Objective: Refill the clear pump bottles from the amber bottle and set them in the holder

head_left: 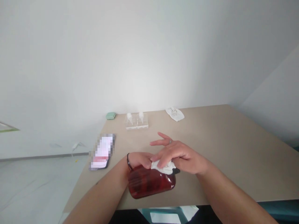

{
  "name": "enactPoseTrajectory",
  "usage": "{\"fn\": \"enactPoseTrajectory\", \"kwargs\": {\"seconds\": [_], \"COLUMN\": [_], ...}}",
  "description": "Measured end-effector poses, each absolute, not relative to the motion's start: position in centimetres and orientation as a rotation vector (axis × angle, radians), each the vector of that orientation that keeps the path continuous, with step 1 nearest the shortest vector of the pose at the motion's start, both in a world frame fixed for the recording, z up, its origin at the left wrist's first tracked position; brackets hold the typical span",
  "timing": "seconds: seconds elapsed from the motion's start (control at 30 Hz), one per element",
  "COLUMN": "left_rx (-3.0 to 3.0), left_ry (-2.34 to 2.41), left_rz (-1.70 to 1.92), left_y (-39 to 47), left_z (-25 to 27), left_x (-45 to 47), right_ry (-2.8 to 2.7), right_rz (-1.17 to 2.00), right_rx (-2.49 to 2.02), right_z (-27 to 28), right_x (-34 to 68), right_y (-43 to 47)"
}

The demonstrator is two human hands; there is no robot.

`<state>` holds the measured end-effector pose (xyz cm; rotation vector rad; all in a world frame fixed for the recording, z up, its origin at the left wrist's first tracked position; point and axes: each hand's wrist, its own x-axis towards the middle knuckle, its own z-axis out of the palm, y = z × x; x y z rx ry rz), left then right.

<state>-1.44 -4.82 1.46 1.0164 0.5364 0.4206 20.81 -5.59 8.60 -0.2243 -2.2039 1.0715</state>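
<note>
A glossy, dark red, see-through object point(151, 183) with rounded corners is held above the near edge of the table; its exact kind is unclear. My left hand point(141, 159) grips it along the top, with the thumb in front and most fingers hidden behind. At its right end a small black part point(176, 170) shows. My right hand point(177, 155) pinches a crumpled white tissue point(164, 168) and presses it against the object's upper right side. Two fingers of that hand stretch out to the left, one wearing a ring.
A phone point(102, 152) lies at the table's left edge. Toward the wall are a small green case point(110, 115), a clear tray point(137, 126) with two white-topped items, and another crumpled tissue point(175, 114). The beige table point(233, 149) meets the wall behind.
</note>
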Motion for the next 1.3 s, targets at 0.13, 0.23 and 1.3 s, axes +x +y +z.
{"fn": "enactPoseTrajectory", "kwargs": {"seconds": [0.13, 0.23, 1.3], "left_rx": [0.815, 0.786, 1.693], "left_ry": [0.429, 0.410, 0.971], "left_rz": [0.334, 0.462, 1.455], "left_y": [-5.0, -5.3, -4.6], "left_z": [2.3, 3.0, 1.3], "left_x": [-1.0, -0.6, 1.1], "right_ry": [-2.220, -2.173, -1.249], "right_rz": [0.795, 0.590, 0.864], "right_rx": [-0.369, -0.478, -0.988], "right_z": [8.2, 7.7, 0.3], "right_x": [21.7, 21.5, 15.0], "right_y": [-5.0, -4.7, -4.2]}}
